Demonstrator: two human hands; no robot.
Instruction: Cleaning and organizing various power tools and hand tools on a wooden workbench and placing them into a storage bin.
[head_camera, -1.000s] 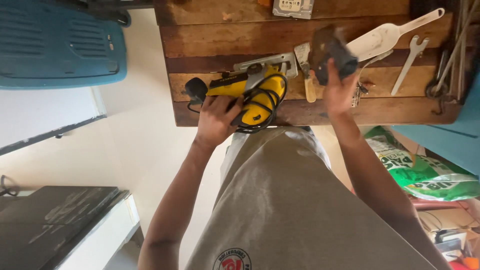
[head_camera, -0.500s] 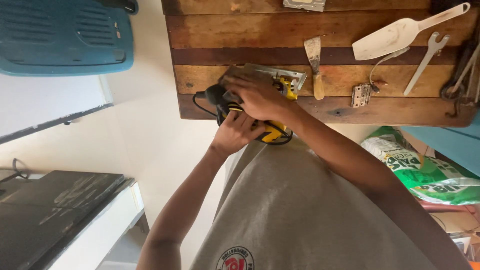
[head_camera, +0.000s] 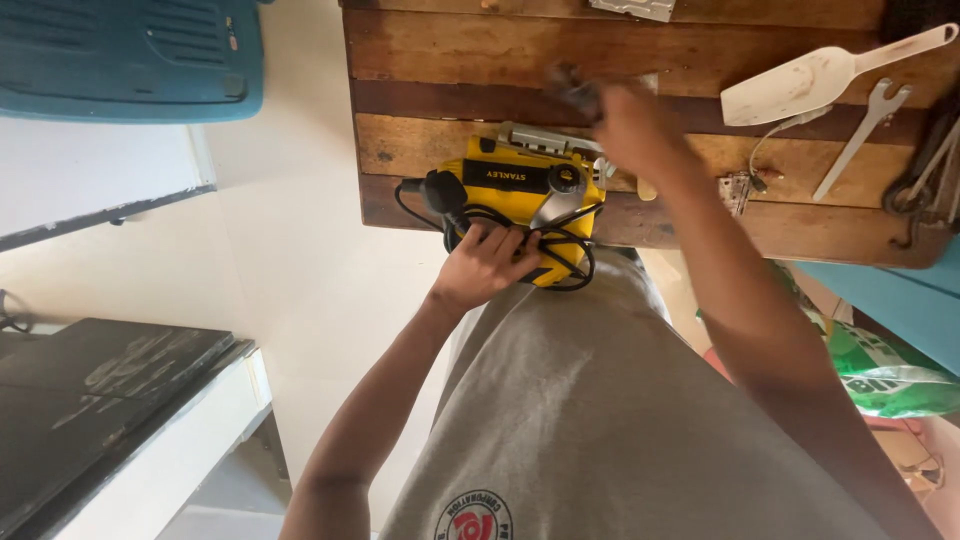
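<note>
- Right hand (head_camera: 625, 125): motion-blurred; dark object (head_camera: 572, 88) at its fingertips unidentifiable.
- Scraper handle (head_camera: 648, 187): mostly hidden behind right wrist.
- Jigsaw (head_camera: 525, 200): handle covered by left hand (head_camera: 487, 265) (cord wraps there).
- Green bag (head_camera: 885, 365): cut off at right edge.

One head camera looked steeply down the person's chest, close, with the table (head_camera: 420, 60) across the frame's top.

The right hand (head_camera: 625, 125) has lifted off the yellow jigsaw (head_camera: 525, 195) (now uncovered), clutching something dark.
</note>
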